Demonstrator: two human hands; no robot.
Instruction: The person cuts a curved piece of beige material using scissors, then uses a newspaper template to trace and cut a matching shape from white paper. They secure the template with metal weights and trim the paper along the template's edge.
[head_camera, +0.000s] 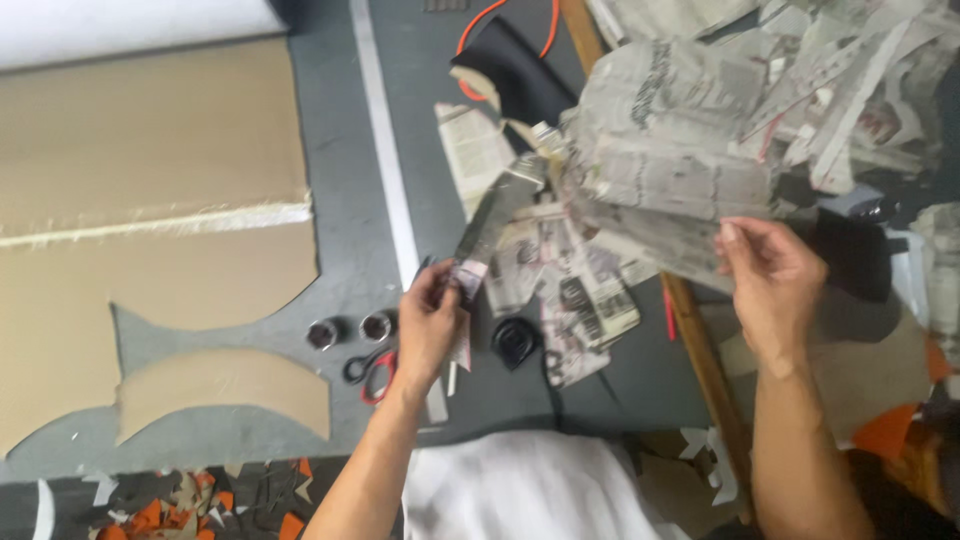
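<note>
A long newspaper strip (492, 222) slants up from the left hand (428, 322), pinched at its lower end, above the grey table (345, 140). The right hand (768, 282) grips the edge of a crumpled newspaper pile (680, 150). Below lie scissors (372, 372), a black tape roll (516, 342) and two small round tins (348, 330); what the tins hold is unclear. Left, cut cardboard (150, 200) spreads, bare table between.

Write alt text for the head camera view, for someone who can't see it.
Seen from above, a person's left hand pinches a long newspaper strip while the right hand grips a bulky newspaper-covered form. Scissors and cut cardboard lie on the grey work surface.
</note>
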